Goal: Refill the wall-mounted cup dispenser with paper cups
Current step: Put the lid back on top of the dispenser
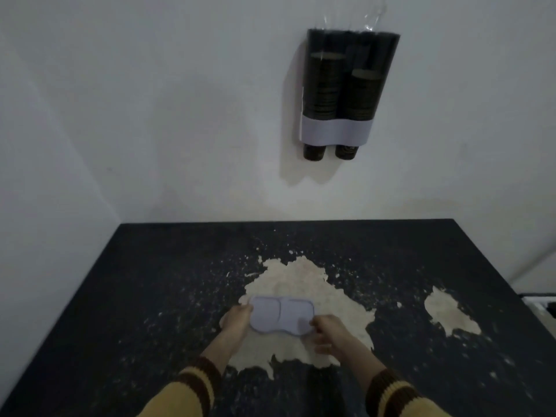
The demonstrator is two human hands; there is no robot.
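Looking down from the head camera, I see both hands on one thing: a pale lid (pixel 281 316), two-lobed, shaped like a figure eight with two shallow hollows side by side. It sits low over the table (pixel 150 281), on or just above the worn patch (pixel 301 284); I cannot tell whether it touches the top.

Left hand (pixel 237 322): at the lid's left end, fingers curled around the edge, grasping it. Right hand (pixel 326 334): at the lid's near right corner, fingers closed on the rim, also grasping. Both wrists come out of yellow sleeves (pixel 192 389) with dark brown striped cuffs.

Table: dark top, speckled, with a large pale area where the coating has flaked off under and around the lid. A smaller pale patch lies to the lid's right, well apart from it.

Dispenser (pixel 346 85): mounted on the white wall (pixel 150 100) above and beyond the lid, slightly to the right. Two clear tubes side by side, open at the top, with a pale band across the bottom. Each tube holds a stack of dark cups (pixel 323 88). The left stack stands higher than the right; neither reaches the top of its tube. One cup bottom pokes out below the band under each tube. Some clear wrapping (pixel 374 16) sticks up above the right tube against the wall.

Picture is dim and soft; print on the cups is unreadable.
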